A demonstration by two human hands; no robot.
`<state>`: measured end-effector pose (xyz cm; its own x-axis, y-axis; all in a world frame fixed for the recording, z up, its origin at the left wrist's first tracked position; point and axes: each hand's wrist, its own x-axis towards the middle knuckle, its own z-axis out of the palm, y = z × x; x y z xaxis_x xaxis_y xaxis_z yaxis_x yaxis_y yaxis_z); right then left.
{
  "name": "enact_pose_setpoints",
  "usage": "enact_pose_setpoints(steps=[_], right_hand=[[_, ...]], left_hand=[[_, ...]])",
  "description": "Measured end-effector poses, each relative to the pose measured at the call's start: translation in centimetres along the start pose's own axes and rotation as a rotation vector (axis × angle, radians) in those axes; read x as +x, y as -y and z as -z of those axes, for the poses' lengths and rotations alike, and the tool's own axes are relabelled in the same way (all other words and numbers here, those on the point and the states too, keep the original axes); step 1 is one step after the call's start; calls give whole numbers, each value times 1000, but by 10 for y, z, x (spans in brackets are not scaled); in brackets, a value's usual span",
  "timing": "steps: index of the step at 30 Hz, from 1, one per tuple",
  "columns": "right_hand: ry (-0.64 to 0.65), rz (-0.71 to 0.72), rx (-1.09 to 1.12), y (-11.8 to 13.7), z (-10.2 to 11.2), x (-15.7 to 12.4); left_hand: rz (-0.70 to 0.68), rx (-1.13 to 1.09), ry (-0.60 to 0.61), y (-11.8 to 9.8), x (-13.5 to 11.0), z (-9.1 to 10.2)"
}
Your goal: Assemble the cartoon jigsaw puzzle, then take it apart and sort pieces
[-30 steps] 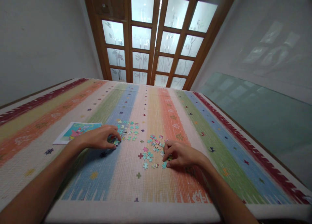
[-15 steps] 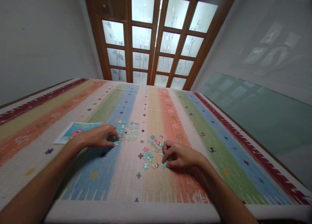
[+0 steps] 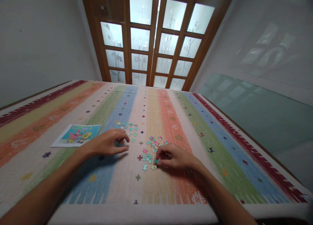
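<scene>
My left hand (image 3: 109, 142) hovers beside a loose group of turquoise puzzle pieces (image 3: 133, 128), its thumb and fingers apart and no piece visible between them. It partly hides the nearer pieces of that group. To the right, my right hand (image 3: 176, 156) pinches a teal puzzle piece (image 3: 156, 161) between thumb and fingertips, just above the second group. In this group lie pink puzzle pieces (image 3: 145, 151), turquoise ones and a star-shaped light-blue puzzle piece (image 3: 145, 167). My right fingers cover some of its right side.
A printed cartoon picture (image 3: 79, 135) lies flat left of my left hand. Beneath everything is a striped tablecloth (image 3: 127, 182). Beyond the table's far edge stand wooden glass-paned doors (image 3: 151, 48), with a greenish glass panel (image 3: 256, 114) along the right.
My left hand has moved right, its fingers spreading and uncovering more of the picture. My right hand has shifted left, carrying the teal puzzle piece towards the other pieces.
</scene>
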<state>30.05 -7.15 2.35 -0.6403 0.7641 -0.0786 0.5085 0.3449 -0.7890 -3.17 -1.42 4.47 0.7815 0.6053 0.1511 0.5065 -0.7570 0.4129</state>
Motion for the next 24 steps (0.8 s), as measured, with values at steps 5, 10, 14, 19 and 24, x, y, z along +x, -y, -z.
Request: enact_pose_setpoints(steps=[5,10,14,19,24], right_hand=[[-77,60,179,4,-12,5],[-117,79,315,6,-19,7],[-133,49,350,9,-22,7],[-119,16,295,12,-24,8],[-196,66,176,13,-18,7]], left_hand=[[-280,-41,-170,-39,14,-36],[-372,19,-257,-60,16,-58],[-320,73,-248,-60,15,-62],[-247,86,-166,-58,14,-62],[-230,25,-128,-49,13,-50]])
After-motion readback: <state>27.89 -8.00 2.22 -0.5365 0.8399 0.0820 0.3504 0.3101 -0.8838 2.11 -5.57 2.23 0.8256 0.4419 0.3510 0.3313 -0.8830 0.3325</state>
